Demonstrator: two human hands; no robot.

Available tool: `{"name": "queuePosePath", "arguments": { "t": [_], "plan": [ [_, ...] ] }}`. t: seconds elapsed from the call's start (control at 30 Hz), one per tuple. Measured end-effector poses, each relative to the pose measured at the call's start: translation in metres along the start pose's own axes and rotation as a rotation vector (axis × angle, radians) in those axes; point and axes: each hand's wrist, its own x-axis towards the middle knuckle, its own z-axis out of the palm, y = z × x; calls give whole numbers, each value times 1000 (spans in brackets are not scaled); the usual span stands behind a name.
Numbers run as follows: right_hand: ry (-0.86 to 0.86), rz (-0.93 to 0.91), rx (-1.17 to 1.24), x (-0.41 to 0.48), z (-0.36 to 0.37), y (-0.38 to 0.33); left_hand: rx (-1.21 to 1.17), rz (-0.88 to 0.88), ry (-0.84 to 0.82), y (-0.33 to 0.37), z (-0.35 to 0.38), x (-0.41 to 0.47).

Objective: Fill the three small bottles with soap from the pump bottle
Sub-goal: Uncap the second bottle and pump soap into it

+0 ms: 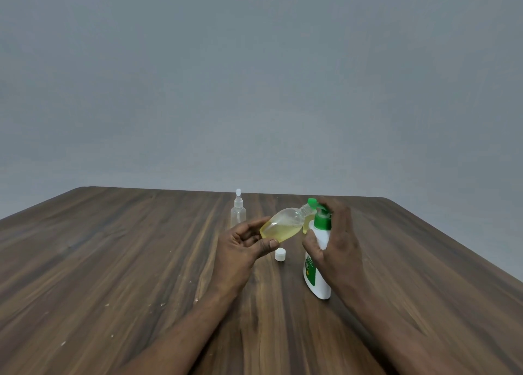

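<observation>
A plain grey wall (254, 91) stood behind a dark wooden table (113, 261), whose far corners were rounded, under even light.

The left hand (240, 247) and the right hand (339, 241) are both bare, knuckles and wrists alike. The left forearm (198, 326) and the right forearm (407, 332) are bare skin too, uncovered all the way to the bottom edge of the view. Finer marks on the skin are too blurred to tell.
</observation>
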Motion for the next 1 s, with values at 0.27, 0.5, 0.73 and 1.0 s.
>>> {"name": "queuePosePath", "arguments": {
  "t": [0.27, 0.5, 0.73, 1.0],
  "plan": [
    [-4, -17, -15, 0, -1, 0, 1, 5, -1, 2, 0, 0],
    [-4, -9, -1, 0, 0, 1, 10, 5, 0, 2, 0, -2],
    [1, -24, 1, 0, -1, -1, 7, 1, -3, 1, 0, -1],
    [-9, -11, 17, 0, 0, 1, 13, 4, -2, -1, -1, -1]
  ]
}}
